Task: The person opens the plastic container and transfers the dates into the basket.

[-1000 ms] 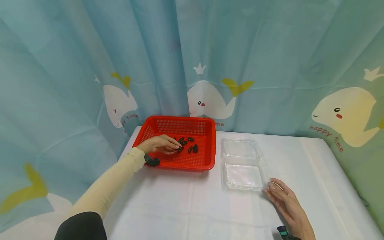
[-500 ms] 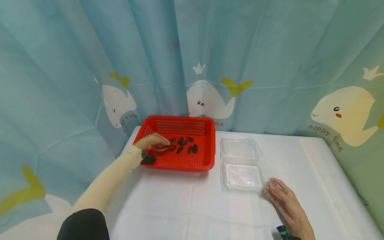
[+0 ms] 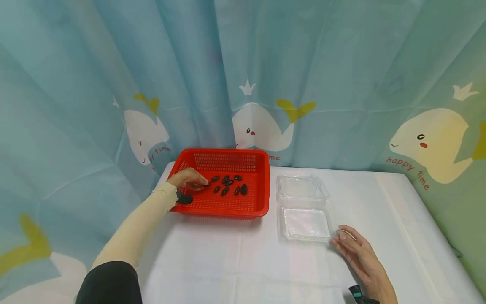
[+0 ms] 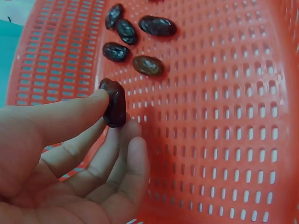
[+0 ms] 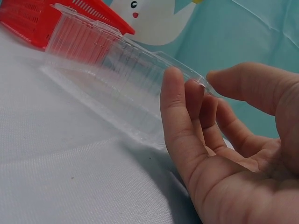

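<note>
My left hand [image 3: 188, 179] is inside the red plastic basket [image 3: 253, 210] at its left side. It pinches one dark date [image 4: 114, 103] between thumb and fingertips, just above the basket floor [image 4: 224, 121]. Several more dark dates [image 3: 228, 184] [image 4: 140, 46] lie in the middle of the basket. My right hand [image 3: 357, 253] rests on the white table, fingers relaxed, touching the near right corner of an open clear plastic clamshell box [image 3: 306, 223] [image 5: 107, 74]. The box holds nothing.
The table [image 3: 235, 261] is covered in white cloth. A blue curtain with whale prints [image 3: 262, 126] hangs close behind it. The basket sits at the far left, the clamshell box to its right. The table's right edge [image 3: 436, 223] drops off beside the curtain.
My left hand has drawn back to the left from the pile of dates, now pinching one date. My right hand has stayed by the box corner.
</note>
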`<state>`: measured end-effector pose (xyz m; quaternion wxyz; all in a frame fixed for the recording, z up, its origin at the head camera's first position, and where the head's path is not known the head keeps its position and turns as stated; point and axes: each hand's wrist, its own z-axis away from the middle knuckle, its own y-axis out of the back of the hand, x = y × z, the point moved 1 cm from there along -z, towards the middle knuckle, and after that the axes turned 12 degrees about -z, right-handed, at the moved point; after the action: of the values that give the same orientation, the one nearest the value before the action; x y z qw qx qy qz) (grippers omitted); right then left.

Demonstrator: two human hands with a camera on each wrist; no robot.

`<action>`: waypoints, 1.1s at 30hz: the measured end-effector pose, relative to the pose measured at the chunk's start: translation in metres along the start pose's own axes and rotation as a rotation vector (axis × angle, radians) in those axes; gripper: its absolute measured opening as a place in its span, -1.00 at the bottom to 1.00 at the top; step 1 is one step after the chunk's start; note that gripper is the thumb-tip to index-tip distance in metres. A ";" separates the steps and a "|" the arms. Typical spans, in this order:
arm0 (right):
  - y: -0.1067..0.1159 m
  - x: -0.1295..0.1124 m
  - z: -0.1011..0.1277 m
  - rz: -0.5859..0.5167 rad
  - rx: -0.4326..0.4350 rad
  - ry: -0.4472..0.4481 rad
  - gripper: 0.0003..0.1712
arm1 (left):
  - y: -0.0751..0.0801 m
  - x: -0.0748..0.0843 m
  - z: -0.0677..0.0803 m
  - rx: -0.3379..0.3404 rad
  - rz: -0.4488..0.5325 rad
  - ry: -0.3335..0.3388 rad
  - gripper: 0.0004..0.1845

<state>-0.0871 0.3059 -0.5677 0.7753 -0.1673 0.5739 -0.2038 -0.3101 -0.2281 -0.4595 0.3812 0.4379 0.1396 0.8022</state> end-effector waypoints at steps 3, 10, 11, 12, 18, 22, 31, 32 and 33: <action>0.000 0.000 0.001 -0.007 -0.009 -0.001 -0.73 | -0.001 -0.003 -0.003 0.011 -0.031 -0.006 -0.62; -0.001 0.000 0.002 -0.027 -0.010 -0.017 -0.74 | -0.004 -0.012 0.000 0.033 -0.042 -0.015 -0.66; -0.002 0.001 0.002 -0.022 -0.006 -0.022 -0.74 | -0.004 -0.013 0.002 0.036 -0.046 -0.025 -0.67; -0.002 0.001 0.002 -0.017 -0.003 -0.027 -0.74 | -0.005 -0.014 0.003 0.040 -0.047 -0.036 -0.67; -0.003 0.003 0.002 -0.024 -0.022 -0.026 -0.74 | -0.008 -0.014 0.004 0.085 -0.097 -0.145 -0.72; -0.003 0.002 0.001 -0.029 -0.004 -0.044 -0.76 | -0.009 -0.016 0.003 0.096 -0.125 -0.246 -0.73; 0.004 0.000 -0.002 -0.021 -0.005 -0.042 -0.75 | -0.010 -0.015 0.000 0.121 -0.168 -0.233 -0.74; 0.005 -0.001 -0.002 -0.035 -0.010 -0.050 -0.75 | -0.010 -0.013 0.000 0.122 -0.172 -0.221 -0.74; 0.007 -0.002 -0.001 -0.053 -0.017 -0.062 -0.74 | -0.009 -0.012 0.001 0.120 -0.183 -0.218 -0.73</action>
<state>-0.0883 0.3128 -0.5698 0.7857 -0.1954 0.5465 -0.2140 -0.3011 -0.2308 -0.4711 0.4386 0.5298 0.1844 0.7021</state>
